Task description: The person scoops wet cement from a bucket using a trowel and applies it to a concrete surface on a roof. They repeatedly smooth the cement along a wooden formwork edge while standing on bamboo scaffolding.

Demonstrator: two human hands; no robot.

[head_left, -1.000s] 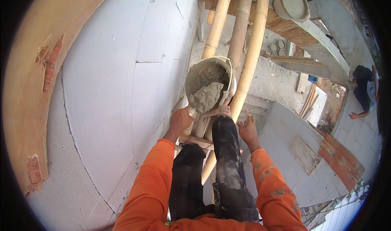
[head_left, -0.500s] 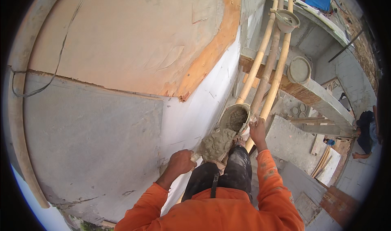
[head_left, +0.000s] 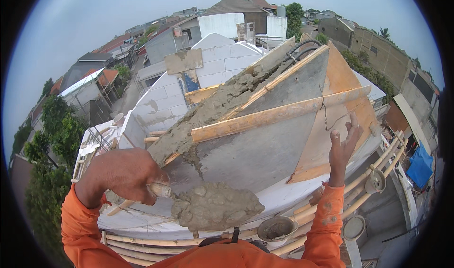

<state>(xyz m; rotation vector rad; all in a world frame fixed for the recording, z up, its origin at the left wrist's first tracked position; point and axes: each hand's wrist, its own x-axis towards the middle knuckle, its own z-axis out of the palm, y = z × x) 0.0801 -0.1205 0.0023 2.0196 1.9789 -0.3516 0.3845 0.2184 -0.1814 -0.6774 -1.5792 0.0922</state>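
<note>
Setting: rooftops and pale sky spread behind you; a gable wall of white blocks (head_left: 161, 105) rises straight ahead, with a grey plastered slope (head_left: 265, 149) and a bare orange patch (head_left: 345, 74) on its right.

Left hand (head_left: 124, 175): your fist is closed tight round the handle of a trowel (head_left: 161, 190); the handle pokes out toward your right.

Load: 1 heap of wet grey mortar (head_left: 215, 205) sits on the blade, just right of your fist, hiding the blade almost wholly.

Axis: the trowel lies roughly level, left to right across your chest, fist at the left end, mortar at the right.

Key relation: a mortar ridge (head_left: 222, 105) along the sloping wall top lies above and beyond the loaded blade, running up to the right; your left hand is the nearer one to it.

Right hand (head_left: 344, 147): open, fingers spread, holding nothing; it seems to rest against the slope near the orange patch, though contact is hard to judge at this bend of the lens.

In the way: 1 bamboo batten (head_left: 279, 115) lies across the slope between the blade and the upper ridge.

Below: bamboo scaffold poles (head_left: 156, 242) run under your arms, with a mortar bucket (head_left: 277, 228) between your sleeves and 2 more pans (head_left: 373, 182) further right.
</note>
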